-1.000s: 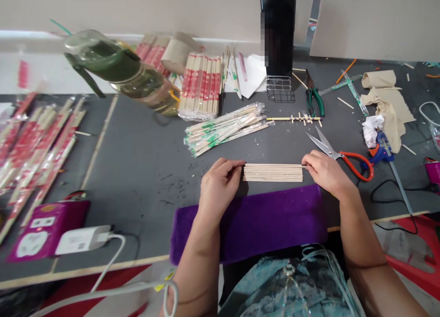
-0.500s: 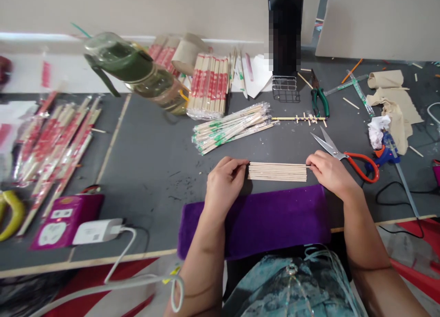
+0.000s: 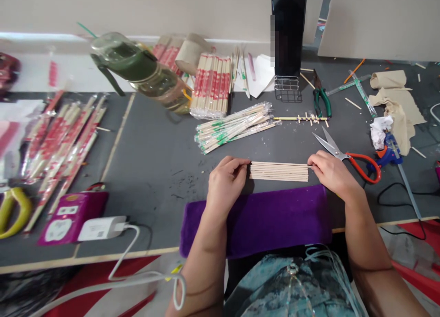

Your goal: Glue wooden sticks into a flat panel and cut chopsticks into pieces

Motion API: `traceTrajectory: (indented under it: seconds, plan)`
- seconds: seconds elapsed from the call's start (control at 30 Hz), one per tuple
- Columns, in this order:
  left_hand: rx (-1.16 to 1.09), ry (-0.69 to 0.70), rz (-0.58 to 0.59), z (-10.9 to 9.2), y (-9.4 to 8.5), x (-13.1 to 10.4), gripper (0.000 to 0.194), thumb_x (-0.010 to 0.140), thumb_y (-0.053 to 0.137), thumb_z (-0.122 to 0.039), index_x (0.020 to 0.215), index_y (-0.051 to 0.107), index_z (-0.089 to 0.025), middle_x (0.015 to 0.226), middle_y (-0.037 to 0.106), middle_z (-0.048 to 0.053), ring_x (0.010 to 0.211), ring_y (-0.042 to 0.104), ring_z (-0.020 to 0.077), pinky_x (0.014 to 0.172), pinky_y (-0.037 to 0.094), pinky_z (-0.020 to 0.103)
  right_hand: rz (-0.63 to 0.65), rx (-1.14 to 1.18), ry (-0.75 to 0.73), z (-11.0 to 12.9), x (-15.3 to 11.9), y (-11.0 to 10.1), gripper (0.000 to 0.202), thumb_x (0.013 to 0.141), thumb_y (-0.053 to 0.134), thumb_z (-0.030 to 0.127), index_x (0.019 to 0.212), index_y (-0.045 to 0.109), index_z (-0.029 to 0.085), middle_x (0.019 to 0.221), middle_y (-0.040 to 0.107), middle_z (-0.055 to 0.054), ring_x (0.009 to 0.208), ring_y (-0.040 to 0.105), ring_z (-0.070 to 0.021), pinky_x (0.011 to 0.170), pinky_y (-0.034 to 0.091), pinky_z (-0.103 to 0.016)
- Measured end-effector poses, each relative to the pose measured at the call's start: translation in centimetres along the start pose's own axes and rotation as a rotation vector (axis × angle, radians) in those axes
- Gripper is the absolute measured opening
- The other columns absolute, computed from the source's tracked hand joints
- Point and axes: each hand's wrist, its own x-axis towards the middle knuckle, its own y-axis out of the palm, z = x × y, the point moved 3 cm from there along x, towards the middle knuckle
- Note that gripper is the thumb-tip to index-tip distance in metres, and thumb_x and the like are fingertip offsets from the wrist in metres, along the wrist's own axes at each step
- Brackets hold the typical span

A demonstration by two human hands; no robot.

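Observation:
A flat row of thin wooden sticks [image 3: 279, 172] lies side by side on the grey table, between my two hands. My left hand [image 3: 228, 179] has its thumb and forefinger closed at the upper left end of the row. On the other side, my right hand [image 3: 330, 172] pinches the right end of an upper stick, which reaches a little past the others. A purple cloth pad [image 3: 275, 223] lies just below the sticks, partly under my left forearm. Open scissors [image 3: 343, 155] with orange handles rest just beyond my right hand.
Wrapped chopsticks [image 3: 233, 126] lie beyond the sticks, near green-handled pliers [image 3: 321, 97]. A phone [image 3: 288, 32] stands in a wire holder. The green bottle [image 3: 144, 74] leans at back left. A blue glue gun [image 3: 390, 152] lies right; a purple power block [image 3: 74, 216] sits left.
The whole view has shifted slightly, so things appear a little farther right. Both hands stay at the ends of the stick row, with no clear movement against it.

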Motion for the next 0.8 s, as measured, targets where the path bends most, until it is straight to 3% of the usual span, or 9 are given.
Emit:
traceTrajectory:
  seconds: [0.8]
  plan:
    - [0.010,0.024,0.027,0.06,0.07,0.03,0.027,0.090,0.053,-0.024,0.096,0.079,-0.020,0.084,0.067,0.003,0.071,0.062,0.0150,0.066,0.046,0.026,0.016,-0.002,0.004,0.36,0.13,-0.03,0.018,0.095,0.054,0.006,0.091,0.063,0.020,0.095,0.060,-0.005,0.089,0.058,-0.0190,0.075,0.039,-0.029]
